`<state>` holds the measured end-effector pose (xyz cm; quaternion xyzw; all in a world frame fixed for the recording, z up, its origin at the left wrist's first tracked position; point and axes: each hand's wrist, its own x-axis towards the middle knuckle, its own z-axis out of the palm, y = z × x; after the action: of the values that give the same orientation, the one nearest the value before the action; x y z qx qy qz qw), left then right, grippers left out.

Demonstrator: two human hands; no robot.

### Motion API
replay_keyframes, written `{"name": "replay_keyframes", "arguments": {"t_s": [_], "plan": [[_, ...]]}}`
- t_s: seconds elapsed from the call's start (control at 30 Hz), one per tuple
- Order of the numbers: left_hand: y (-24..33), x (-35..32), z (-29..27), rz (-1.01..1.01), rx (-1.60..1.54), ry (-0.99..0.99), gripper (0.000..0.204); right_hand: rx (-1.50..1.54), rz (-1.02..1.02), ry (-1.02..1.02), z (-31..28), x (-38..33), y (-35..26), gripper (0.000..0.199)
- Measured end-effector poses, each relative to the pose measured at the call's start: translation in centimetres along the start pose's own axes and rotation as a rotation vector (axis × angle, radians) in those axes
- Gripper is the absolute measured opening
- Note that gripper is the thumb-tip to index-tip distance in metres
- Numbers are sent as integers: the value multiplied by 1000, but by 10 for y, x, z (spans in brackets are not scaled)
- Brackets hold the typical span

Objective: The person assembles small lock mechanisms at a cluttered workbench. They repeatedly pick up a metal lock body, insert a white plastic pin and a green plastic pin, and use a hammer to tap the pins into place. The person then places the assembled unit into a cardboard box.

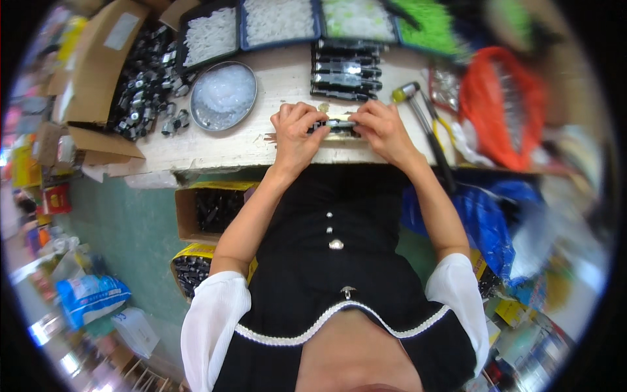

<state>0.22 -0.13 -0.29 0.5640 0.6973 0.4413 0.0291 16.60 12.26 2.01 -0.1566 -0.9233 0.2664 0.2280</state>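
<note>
Near the front edge of the white worktable [277, 81], my left hand [295, 136] and my right hand [390, 134] grip opposite ends of a short black-and-silver cylindrical part [338, 123]. It lies level between them, low over the tabletop. Fingers and thumbs are pinched on it, and they cover both its ends. Just beyond my hands, several similar black-and-silver cylinders [346, 68] are lined up side by side. To the right of my right hand lies a hammer [426, 124] with a yellowish head and a dark handle.
At the left, a cardboard box [98, 62] spills black-and-silver pieces [145, 81] beside a round metal dish [255, 91] of translucent bits. Trays of white and green parts line the back. A red plastic bag [480, 91] stands right; a carton [188, 215] sits below the table.
</note>
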Motion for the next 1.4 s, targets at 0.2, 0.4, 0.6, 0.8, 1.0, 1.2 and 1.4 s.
{"name": "replay_keyframes", "arguments": {"t_s": [0.2, 0.4, 0.6, 0.8, 1.0, 1.2, 1.4], "plan": [[0, -1, 0, 6, 13, 0, 14, -7, 1, -11, 0, 0, 2, 19], [1, -1, 1, 4, 7, 8, 13, -5, 7, -8, 1, 0, 2, 17], [0, -1, 1, 18, 12, 15, 11, -3, 12, -13, 1, 0, 1, 18], [-2, -2, 1, 75, 28, 28, 11, -13, -5, -19, 1, 0, 3, 18], [0, 0, 1, 89, 55, 23, 10, -10, -23, -11, 0, -1, 2, 21], [-1, 0, 1, 85, 56, 15, 10, -96, -100, -6, -1, -6, 5, 25], [1, 1, 1, 91, 83, 11, 10, -347, -256, 2, -7, -9, 5, 28]]}}
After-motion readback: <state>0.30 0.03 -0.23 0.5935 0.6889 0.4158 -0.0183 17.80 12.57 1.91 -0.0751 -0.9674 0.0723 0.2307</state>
